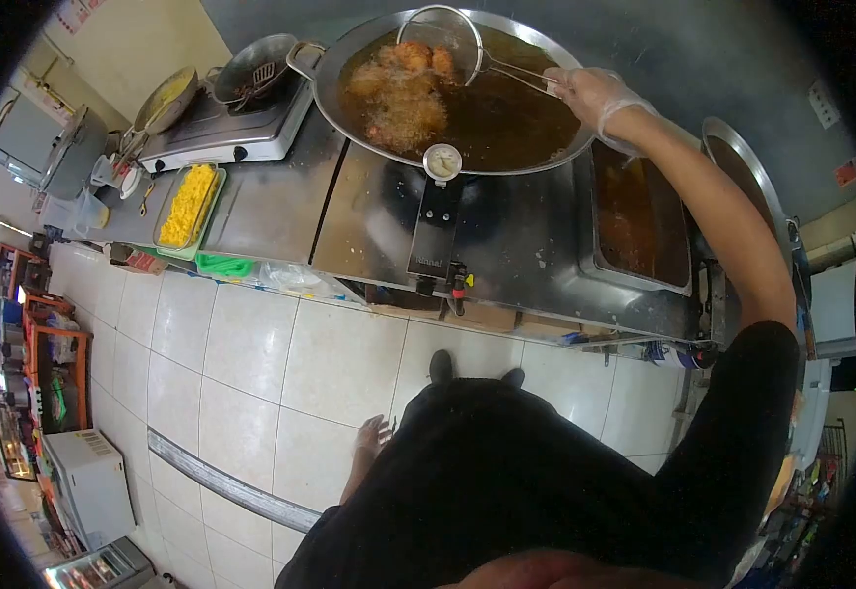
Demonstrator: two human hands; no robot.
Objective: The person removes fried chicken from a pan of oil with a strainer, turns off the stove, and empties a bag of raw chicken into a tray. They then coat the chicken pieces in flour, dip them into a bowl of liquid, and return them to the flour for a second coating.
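My right hand (585, 96), in a clear plastic glove, is closed round the handle of a wire strainer (440, 37). The strainer's round mesh is over the back of a wide metal pan (325, 83) of dark oil. Orange-brown fried pieces (413, 57) lie at the mesh, and bubbling foam (403, 110) covers the left part of the oil. A dial thermometer (442, 162) is at the pan's front rim. Down beside my body, my left hand (374, 432), also gloved, hangs with its fingers apart and holds nothing.
Left of the pan are a two-burner stove (221, 133) with two pans and a tray of yellow food (189, 204). A rectangular oil tray (629, 221) is right of the pan. A white chest (89, 481) stands at the lower left.
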